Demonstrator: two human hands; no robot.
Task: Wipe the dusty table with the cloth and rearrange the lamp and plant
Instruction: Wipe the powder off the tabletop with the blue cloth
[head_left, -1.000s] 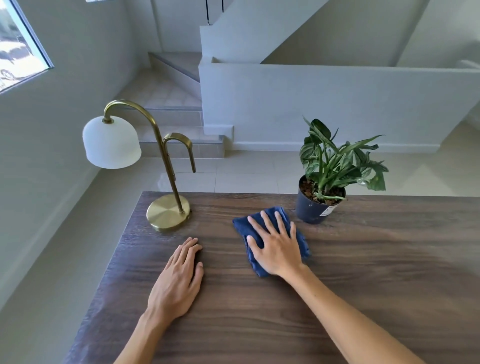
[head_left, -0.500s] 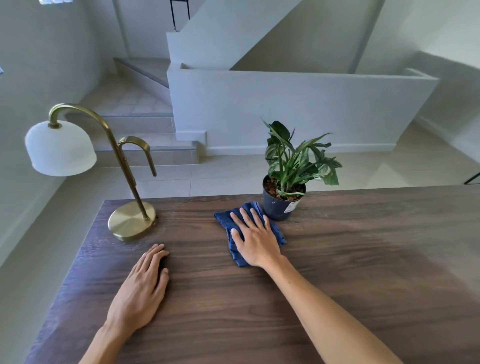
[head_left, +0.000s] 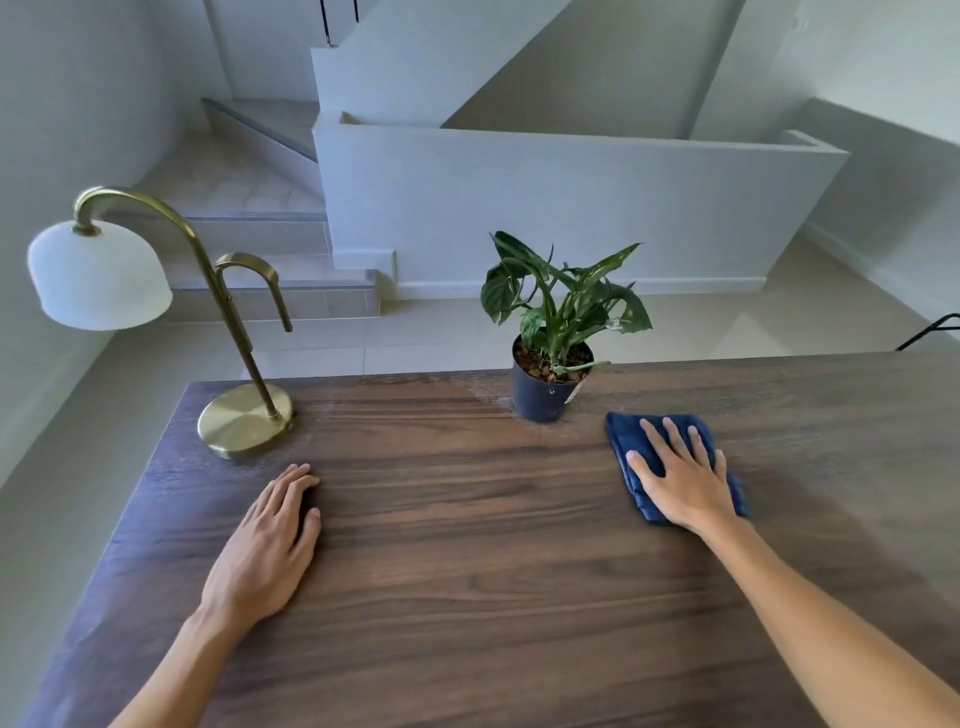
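Observation:
A folded blue cloth (head_left: 626, 434) lies on the dark wooden table (head_left: 467, 545), to the right of the plant. My right hand (head_left: 680, 475) presses flat on the cloth with fingers spread. My left hand (head_left: 265, 545) rests palm down on the bare wood, just in front of the lamp base. The brass lamp (head_left: 244, 421) with a white dome shade stands at the table's far left corner. A green plant (head_left: 550, 358) in a dark pot stands near the far edge, around the middle. Pale dust shows around the pot.
The table's left edge runs diagonally past my left forearm, and its far edge lies just behind the lamp and pot. Beyond are a tiled floor, steps and a low white wall. A thin black leg (head_left: 930, 332) shows at the far right.
My right hand has slid the cloth from the left front of the pot to its right side. My left hand has stayed put near the lamp base. The view has shifted.

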